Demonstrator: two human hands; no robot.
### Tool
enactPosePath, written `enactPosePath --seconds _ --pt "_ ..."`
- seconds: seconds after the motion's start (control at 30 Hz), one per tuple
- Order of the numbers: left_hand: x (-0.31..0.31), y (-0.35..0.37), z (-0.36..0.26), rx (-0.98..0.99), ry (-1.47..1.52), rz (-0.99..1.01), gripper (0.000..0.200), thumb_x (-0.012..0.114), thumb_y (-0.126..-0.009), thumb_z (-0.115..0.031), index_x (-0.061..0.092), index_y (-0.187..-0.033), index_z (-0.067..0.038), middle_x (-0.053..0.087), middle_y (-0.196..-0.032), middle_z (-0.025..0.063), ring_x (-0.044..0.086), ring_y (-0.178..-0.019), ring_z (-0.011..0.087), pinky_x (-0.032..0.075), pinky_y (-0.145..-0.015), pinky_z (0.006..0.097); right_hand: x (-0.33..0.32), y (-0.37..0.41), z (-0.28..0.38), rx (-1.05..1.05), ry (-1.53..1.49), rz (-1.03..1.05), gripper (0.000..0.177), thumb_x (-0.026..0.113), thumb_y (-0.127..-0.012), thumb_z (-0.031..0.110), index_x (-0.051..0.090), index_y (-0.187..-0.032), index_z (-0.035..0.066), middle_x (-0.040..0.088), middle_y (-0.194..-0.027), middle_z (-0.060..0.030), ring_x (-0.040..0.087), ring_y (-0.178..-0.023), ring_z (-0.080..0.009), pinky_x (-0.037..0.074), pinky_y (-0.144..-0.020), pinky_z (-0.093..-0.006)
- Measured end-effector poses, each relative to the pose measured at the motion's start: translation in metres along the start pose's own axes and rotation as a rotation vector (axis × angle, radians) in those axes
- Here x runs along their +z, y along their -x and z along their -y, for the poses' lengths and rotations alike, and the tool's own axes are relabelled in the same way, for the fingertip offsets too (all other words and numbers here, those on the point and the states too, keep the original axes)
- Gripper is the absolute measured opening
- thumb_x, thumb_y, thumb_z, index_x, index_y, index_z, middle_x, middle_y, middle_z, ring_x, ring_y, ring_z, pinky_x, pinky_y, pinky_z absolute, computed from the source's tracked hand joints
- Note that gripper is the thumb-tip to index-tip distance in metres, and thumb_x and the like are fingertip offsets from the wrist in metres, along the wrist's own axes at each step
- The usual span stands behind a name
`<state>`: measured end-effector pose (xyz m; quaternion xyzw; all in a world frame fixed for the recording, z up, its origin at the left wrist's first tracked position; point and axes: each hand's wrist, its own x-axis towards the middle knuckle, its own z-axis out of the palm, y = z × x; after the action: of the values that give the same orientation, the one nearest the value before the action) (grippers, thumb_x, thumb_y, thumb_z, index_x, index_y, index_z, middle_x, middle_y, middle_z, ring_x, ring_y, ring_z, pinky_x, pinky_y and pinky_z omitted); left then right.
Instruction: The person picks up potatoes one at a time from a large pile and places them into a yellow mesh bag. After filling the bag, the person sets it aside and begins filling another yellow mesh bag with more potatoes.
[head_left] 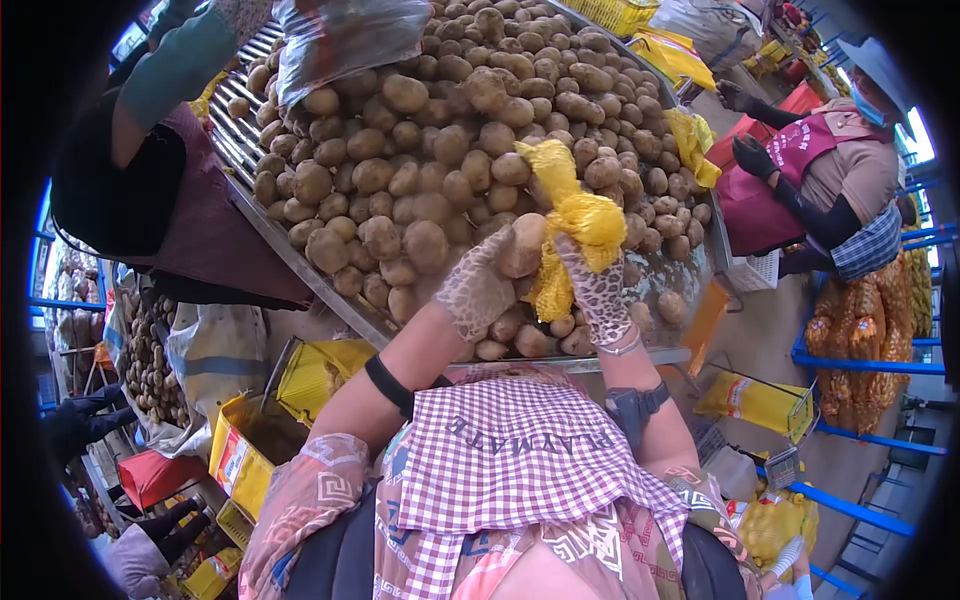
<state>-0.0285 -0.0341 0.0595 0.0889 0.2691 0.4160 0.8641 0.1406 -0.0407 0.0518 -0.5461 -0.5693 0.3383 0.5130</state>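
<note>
My left hand (pixel 474 289), in a leopard-print glove, is closed on a large potato (pixel 523 247) above the front of the potato heap. Close beside it, my right hand (pixel 597 295), gloved the same way, grips a bunched yellow mesh bag (pixel 592 222). One end of the mesh hangs below the fingers and another sticks up over the heap. Loose potatoes (pixel 430 245) cover most of the metal-edged sorting table (pixel 330 295) around both hands. My right fingers are partly hidden by the mesh.
A co-worker's arm (pixel 180 75) reaches over the table's left side, near a clear plastic bag (pixel 345 45). Another person in a maroon apron (pixel 770 170) stands at the right. Yellow-lined crates (pixel 245 455) stand low on the left, with a yellow-lined frame (pixel 757 402) on the right.
</note>
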Motion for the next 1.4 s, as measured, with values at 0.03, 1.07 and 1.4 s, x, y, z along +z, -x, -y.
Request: enactPosePath --seconds 0.03,1.07,1.4 --pt "0.004 0.003 -0.001 -0.006 0.004 0.005 0.050 0.055 -0.093 -0.038 0.048 -0.128 -0.004 0.056 -0.120 0.0099 0.056 -0.109 0.0246 0.049 -0.091 0.0436 0.005 -0.001 0.010 -0.137 0.092 0.052 0.048 0.075 -0.079 0.020 0.055 -0.118 0.001 0.057 -0.121 -0.0144 0.056 -0.111 -0.0272 0.046 -0.093 -0.0367" --pt "-0.014 0.005 -0.016 0.015 0.318 0.225 0.054 0.060 -0.088 -0.042 0.049 -0.126 -0.004 0.058 -0.117 0.0163 0.059 -0.107 0.0300 0.053 -0.086 0.0430 0.016 0.029 0.027 -0.695 0.571 0.224 0.049 0.076 -0.075 0.019 0.053 -0.115 0.000 0.057 -0.115 -0.0177 0.056 -0.107 -0.0321 0.045 -0.096 -0.0406" --pt "-0.065 0.032 -0.015 0.061 0.237 0.145 0.046 0.055 -0.089 -0.038 0.052 -0.120 -0.004 0.060 -0.113 0.0148 0.059 -0.098 0.0261 0.050 -0.088 0.0421 0.039 0.032 0.018 -0.820 0.529 0.407 0.044 0.072 -0.070 0.016 0.059 -0.111 0.006 0.059 -0.115 -0.0159 0.058 -0.103 -0.0322 0.044 -0.093 -0.0436"
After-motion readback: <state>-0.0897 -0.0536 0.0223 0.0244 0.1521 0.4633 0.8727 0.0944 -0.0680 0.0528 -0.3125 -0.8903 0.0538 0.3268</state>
